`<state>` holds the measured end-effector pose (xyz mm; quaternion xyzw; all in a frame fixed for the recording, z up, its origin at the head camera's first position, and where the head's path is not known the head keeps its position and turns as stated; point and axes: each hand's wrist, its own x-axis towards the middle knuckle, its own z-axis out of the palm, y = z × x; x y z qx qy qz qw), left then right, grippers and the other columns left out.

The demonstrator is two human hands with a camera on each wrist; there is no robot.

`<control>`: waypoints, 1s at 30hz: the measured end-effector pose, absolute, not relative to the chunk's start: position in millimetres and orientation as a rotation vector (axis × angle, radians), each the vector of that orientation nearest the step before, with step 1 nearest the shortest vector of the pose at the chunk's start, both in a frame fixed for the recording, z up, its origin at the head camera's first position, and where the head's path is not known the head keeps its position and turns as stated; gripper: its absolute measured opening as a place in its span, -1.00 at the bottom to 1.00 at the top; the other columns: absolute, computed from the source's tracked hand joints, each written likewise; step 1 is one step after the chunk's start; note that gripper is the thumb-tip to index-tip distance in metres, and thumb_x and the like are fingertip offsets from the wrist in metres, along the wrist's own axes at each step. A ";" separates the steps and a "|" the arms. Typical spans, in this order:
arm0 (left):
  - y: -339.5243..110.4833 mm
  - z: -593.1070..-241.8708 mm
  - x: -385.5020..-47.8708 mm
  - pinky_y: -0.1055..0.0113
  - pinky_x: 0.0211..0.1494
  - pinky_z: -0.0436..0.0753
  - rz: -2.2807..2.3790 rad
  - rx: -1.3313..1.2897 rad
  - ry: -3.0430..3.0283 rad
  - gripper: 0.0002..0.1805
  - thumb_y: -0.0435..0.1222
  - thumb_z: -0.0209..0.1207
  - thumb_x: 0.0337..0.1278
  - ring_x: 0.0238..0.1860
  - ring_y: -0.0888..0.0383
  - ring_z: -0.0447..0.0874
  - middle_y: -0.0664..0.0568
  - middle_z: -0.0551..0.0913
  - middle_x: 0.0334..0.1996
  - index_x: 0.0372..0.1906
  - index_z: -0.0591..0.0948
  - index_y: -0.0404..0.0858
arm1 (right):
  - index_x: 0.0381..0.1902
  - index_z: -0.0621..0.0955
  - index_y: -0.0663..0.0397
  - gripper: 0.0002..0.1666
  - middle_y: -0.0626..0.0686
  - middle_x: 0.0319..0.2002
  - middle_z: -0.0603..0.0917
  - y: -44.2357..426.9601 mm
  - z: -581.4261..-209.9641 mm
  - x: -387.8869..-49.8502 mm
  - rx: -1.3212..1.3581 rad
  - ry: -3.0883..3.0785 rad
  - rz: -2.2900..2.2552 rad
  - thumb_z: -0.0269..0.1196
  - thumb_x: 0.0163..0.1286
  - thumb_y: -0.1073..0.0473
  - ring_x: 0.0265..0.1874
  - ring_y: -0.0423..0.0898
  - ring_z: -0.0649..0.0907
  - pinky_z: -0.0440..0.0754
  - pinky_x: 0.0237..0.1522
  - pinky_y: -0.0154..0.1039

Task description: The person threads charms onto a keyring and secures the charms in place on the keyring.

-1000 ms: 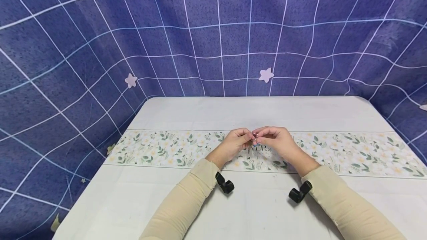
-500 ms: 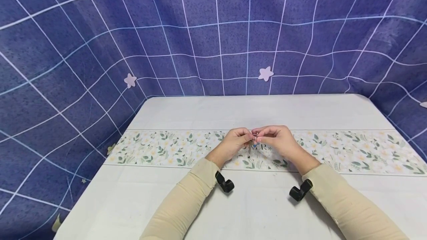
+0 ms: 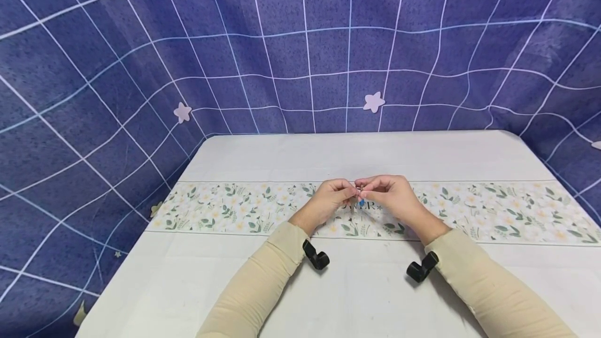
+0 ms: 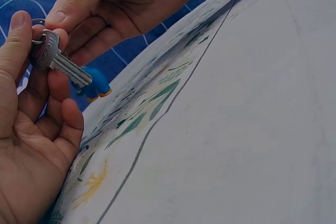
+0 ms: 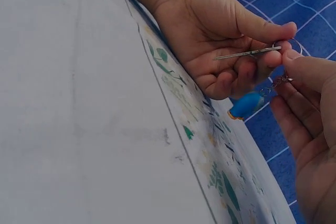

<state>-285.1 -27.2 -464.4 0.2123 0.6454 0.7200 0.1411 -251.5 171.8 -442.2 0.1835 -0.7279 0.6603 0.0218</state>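
Note:
Above the table's middle, my left hand (image 3: 328, 200) and right hand (image 3: 392, 194) meet at the fingertips. Between them is a thin metal key ring (image 5: 298, 44), pinched by thumb and fingers of both hands. A silver key (image 4: 71, 68) hangs on the ring near the left thumb, its blade pointing away from the fingers. A blue keychain charm (image 5: 247, 105) with orange at its lower end dangles from a short metal chain (image 5: 281, 80) below the right fingertips. Fingers cover part of the ring, so I cannot tell whether its coils are spread.
A white cloth (image 3: 357, 286) with a floral band (image 3: 469, 213) and printed lettering covers the table. Behind and to the left hangs a blue curtain (image 3: 281, 56) with grid lines and stars. Black mounts (image 3: 315, 255) sit on both wrists.
Both hands stay in nearly the same place, fingertips together. The blue charm shows a little more below the right fingers. The head view has tilted slightly.

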 end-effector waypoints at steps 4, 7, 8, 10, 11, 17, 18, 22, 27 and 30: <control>-27.8 -464.0 -285.4 0.41 -0.31 0.53 2.083 0.613 1.875 -0.70 -0.46 0.16 0.38 -0.44 0.24 0.53 0.16 0.65 -0.51 -0.47 0.66 -0.09 | -0.36 0.68 0.34 -0.89 0.32 0.04 0.71 171.2 -442.4 -251.0 0.577 -2.267 1.988 0.44 0.24 0.38 -0.07 -0.12 0.76 0.71 -0.07 -0.27; -28.3 -463.9 -286.0 0.41 -0.31 0.53 2.083 0.611 1.881 -0.70 -0.46 0.16 0.38 -0.46 0.24 0.52 0.15 0.64 -0.53 -0.48 0.66 -0.10 | -0.35 0.68 0.37 -0.87 0.30 0.02 0.72 170.2 -442.2 -250.8 0.588 -2.279 1.933 0.44 0.24 0.38 -0.07 -0.10 0.77 0.71 -0.08 -0.28; -28.4 -464.1 -286.3 0.40 -0.31 0.53 2.080 0.612 1.886 -0.71 -0.46 0.17 0.38 -0.46 0.24 0.52 0.15 0.64 -0.53 -0.47 0.66 -0.11 | -0.35 0.68 0.37 -0.87 0.30 0.02 0.72 169.9 -442.0 -250.6 0.590 -2.283 1.916 0.44 0.24 0.37 -0.07 -0.10 0.77 0.70 -0.08 -0.29; -28.7 -464.8 -287.1 0.40 -0.30 0.53 2.070 0.611 1.901 -0.74 -0.45 0.18 0.37 -0.44 0.24 0.52 0.15 0.65 -0.51 -0.46 0.66 -0.15 | -0.35 0.68 0.35 -0.88 0.28 0.01 0.73 169.4 -442.4 -250.6 0.587 -2.293 1.880 0.44 0.24 0.38 -0.08 -0.10 0.77 0.70 -0.09 -0.30; -28.8 -465.2 -287.4 0.39 -0.28 0.54 2.060 0.613 1.915 -0.76 -0.44 0.19 0.37 -0.43 0.23 0.53 0.15 0.65 -0.50 -0.45 0.67 -0.17 | -0.35 0.68 0.33 -0.88 0.28 0.00 0.73 169.1 -442.4 -250.5 0.587 -2.296 1.862 0.44 0.24 0.38 -0.08 -0.10 0.77 0.70 -0.09 -0.31; -28.8 -466.8 -288.1 0.37 -0.22 0.57 2.044 0.593 1.961 -0.79 -0.40 0.22 0.36 -0.37 0.21 0.56 0.14 0.66 -0.44 -0.45 0.66 -0.19 | -0.29 0.59 0.34 -0.83 0.29 0.00 0.73 165.8 -438.1 -246.1 0.590 -2.303 1.800 0.41 0.26 0.42 -0.05 0.07 0.76 0.69 -0.10 -0.37; -28.7 -466.7 -288.1 0.37 -0.22 0.57 2.050 0.585 1.956 -0.78 -0.40 0.21 0.37 -0.36 0.21 0.56 0.14 0.66 -0.43 -0.45 0.65 -0.18 | -0.25 0.57 0.33 -0.81 0.28 0.00 0.73 166.0 -438.5 -246.0 0.591 -2.301 1.798 0.40 0.27 0.42 -0.04 0.09 0.76 0.69 -0.10 -0.37; -28.5 -465.5 -287.6 0.38 -0.23 0.57 2.076 0.553 1.941 -0.74 -0.41 0.19 0.38 -0.36 0.22 0.56 0.14 0.65 -0.43 -0.48 0.64 -0.12 | -0.08 0.56 0.29 -0.70 0.25 -0.01 0.74 167.3 -442.0 -247.4 0.604 -2.276 1.808 0.41 0.28 0.39 -0.03 0.07 0.75 0.69 -0.09 -0.36; -28.7 -462.5 -286.2 0.40 -0.27 0.55 2.094 0.525 1.927 -0.74 -0.41 0.17 0.40 -0.38 0.23 0.54 0.18 0.69 -0.45 -0.47 0.62 -0.13 | 0.00 0.63 0.22 -0.67 0.20 -0.08 0.77 169.1 -447.0 -251.6 0.569 -2.268 1.772 0.42 0.29 0.32 -0.16 -0.14 0.77 0.69 -0.13 -0.37; -28.9 -461.1 -286.3 0.41 -0.26 0.55 2.099 0.512 1.906 -0.74 -0.40 0.16 0.41 -0.37 0.24 0.55 0.20 0.72 -0.46 -0.46 0.62 -0.13 | -0.01 0.67 0.18 -0.70 0.14 -0.14 0.79 169.7 -447.1 -252.2 0.528 -2.284 1.730 0.42 0.31 0.27 -0.26 -0.21 0.75 0.69 -0.21 -0.38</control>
